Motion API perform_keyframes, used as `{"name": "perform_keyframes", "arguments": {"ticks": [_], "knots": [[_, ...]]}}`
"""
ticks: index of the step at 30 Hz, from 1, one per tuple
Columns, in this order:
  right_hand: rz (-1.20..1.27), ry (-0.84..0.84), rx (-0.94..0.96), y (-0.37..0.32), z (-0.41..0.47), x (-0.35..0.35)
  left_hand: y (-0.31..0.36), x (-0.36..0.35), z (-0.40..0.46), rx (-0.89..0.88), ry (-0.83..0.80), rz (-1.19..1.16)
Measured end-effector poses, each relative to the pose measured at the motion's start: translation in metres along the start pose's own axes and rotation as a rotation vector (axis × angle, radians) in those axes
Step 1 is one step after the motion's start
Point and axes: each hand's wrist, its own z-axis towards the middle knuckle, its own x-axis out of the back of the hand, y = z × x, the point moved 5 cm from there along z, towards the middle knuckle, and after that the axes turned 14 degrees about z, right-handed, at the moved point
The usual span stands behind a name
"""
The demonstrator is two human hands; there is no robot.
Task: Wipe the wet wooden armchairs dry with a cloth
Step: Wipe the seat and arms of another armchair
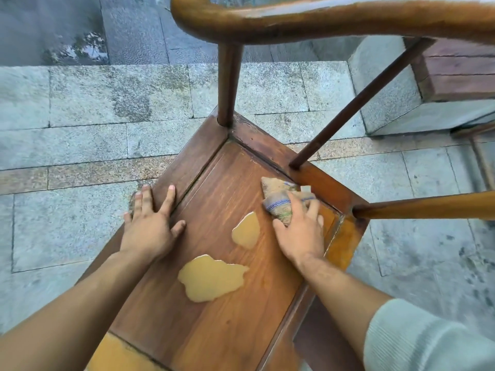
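Outdoors, the head view looks down on a wooden armchair (235, 303) standing on grey stone paving (88, 103). Its flat seat panel fills the middle of the picture, and a curved top rail (308, 17) arcs across the upper edge on round posts and slanted spindles.

Flat on the seat's left frame rail lies the left hand (150, 223), its fingers straight and spread; its grip is wide and holds nothing, the fingertips reaching over the outer edge.

Near the far right corner of the seat panel, just beside the foot of a slanted spindle (359, 100), the right hand (300, 231) presses a crumpled tan cloth (278, 196) with a blue stripe. Its fingers curl over the near part of the cloth, so this grip is closed around the cloth, which rests on the wood. A pale ribbed sleeve (428, 341) covers the right forearm's upper part.

Two pale, shiny puddles sit on the seat: a smaller puddle (246, 231) just left of the right hand, and a larger puddle (211, 277) between the two forearms. A further wet patch (115, 354) shows on the near left corner.
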Motion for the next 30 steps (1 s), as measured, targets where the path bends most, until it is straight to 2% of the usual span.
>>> {"name": "perform_keyframes", "arguments": {"ticks": [5,8,11,14,16,18,21,23,27,30], "knots": [[0.104,-0.252,0.241,-0.077,-0.067,-0.080,-0.008,0.010,0.003,-0.035,-0.055,-0.158],[0.059,-0.313,0.358,-0.108,-0.057,-0.096,-0.028,0.012,-0.002,-0.038,-0.040,-0.240],[-0.092,-0.248,0.423,-0.098,-0.013,-0.067,-0.041,0.019,-0.007,0.003,0.019,-0.232],[-0.215,-0.138,0.293,-0.062,0.028,-0.028,-0.039,0.018,-0.011,-0.016,0.013,-0.195],[-0.394,-0.096,0.397,-0.071,0.049,-0.016,-0.032,0.023,-0.004,-0.058,0.024,-0.218],[-0.457,-0.018,0.514,-0.098,0.085,-0.011,-0.025,0.039,0.018,-0.098,0.087,-0.217],[-0.276,0.077,0.236,-0.118,0.137,-0.001,-0.008,0.040,0.039,-0.179,0.031,-0.110],[-0.156,0.037,0.149,-0.120,0.149,-0.016,-0.002,0.032,0.041,-0.180,-0.006,-0.063],[-0.093,0.044,0.275,-0.129,0.132,-0.042,-0.001,0.028,0.039,-0.148,-0.003,-0.070],[-0.189,-0.003,0.431,-0.126,0.109,-0.046,-0.002,0.028,0.037,-0.149,-0.042,-0.138]]}}
